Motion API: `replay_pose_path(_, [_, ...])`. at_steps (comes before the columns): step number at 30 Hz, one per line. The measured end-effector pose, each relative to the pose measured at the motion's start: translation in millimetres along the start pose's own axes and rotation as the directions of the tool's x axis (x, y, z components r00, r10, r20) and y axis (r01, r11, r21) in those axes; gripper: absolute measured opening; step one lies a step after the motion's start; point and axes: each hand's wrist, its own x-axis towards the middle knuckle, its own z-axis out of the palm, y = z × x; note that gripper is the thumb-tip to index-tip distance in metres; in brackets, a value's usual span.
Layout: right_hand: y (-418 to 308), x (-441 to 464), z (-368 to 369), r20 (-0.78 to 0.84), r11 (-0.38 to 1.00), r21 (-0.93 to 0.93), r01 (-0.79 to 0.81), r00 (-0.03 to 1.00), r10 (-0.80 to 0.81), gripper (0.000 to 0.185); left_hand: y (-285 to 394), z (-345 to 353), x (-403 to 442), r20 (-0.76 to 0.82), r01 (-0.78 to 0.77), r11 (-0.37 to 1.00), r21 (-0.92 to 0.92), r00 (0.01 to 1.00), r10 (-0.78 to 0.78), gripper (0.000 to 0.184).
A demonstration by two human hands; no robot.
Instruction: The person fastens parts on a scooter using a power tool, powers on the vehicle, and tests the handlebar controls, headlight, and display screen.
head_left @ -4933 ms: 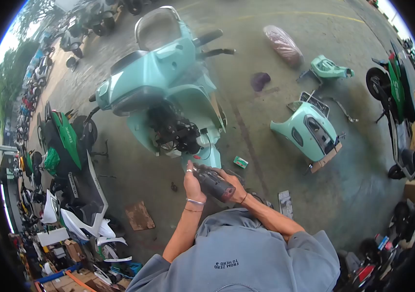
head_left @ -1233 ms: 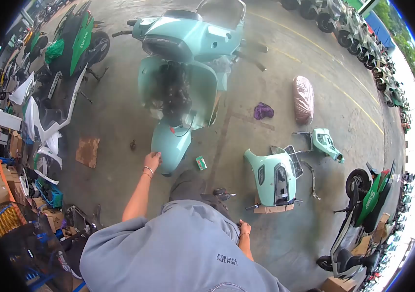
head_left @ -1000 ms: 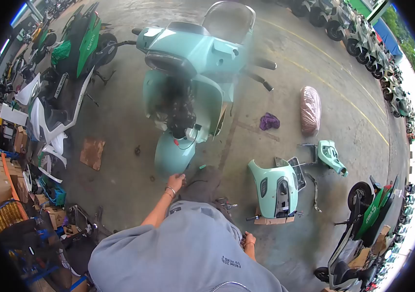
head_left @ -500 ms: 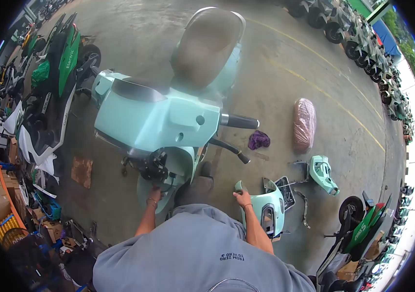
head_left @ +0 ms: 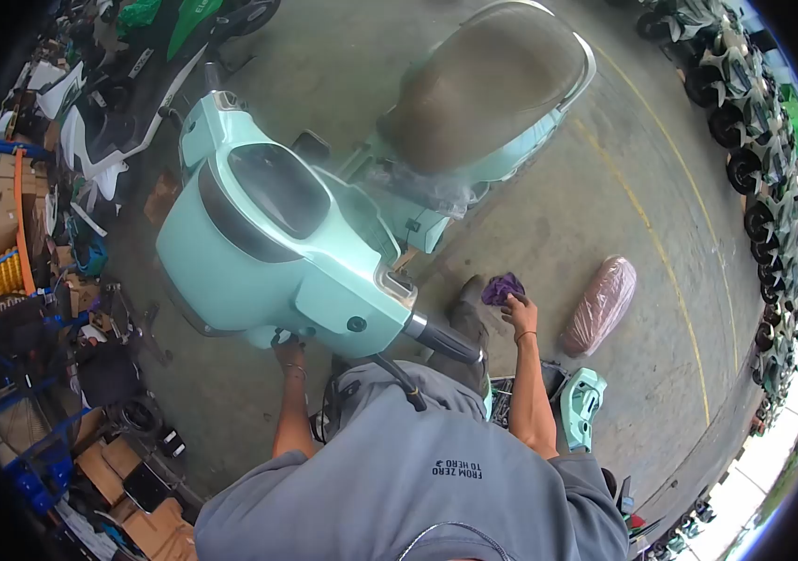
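A mint-green scooter (head_left: 259,243) stands close in front of me, with its handlebar cover, display and dark seat (head_left: 493,89) in view. Under the front of that cover is my left hand (head_left: 289,350), its fingers partly hidden against the scooter's underside; what they hold cannot be made out. My right hand (head_left: 519,316) is held out past the right handlebar grip (head_left: 446,338), fingers apart and empty. Just beyond its fingertips lies a purple cloth (head_left: 503,289) on the floor.
A pinkish plastic-wrapped seat (head_left: 600,307) lies to the right. Near my right forearm is a mint-green panel (head_left: 582,408). Parked scooters (head_left: 731,122) line the far right. Cardboard boxes (head_left: 6,210) and parts crowd the left side.
The view has moved in over the scooter and turned. My right hand has moved from near the loose panel to near the purple cloth. My left hand stays under the scooter's front.
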Motion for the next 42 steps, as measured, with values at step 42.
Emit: replay_pose_path(42, [-78.1,182.0,406.2,0.989,0.011,-0.019,1.000,0.020,-0.144,0.042,282.2,181.9,-374.9,-0.621,0.127,0.992,0.008,0.778,-0.095,0.061])
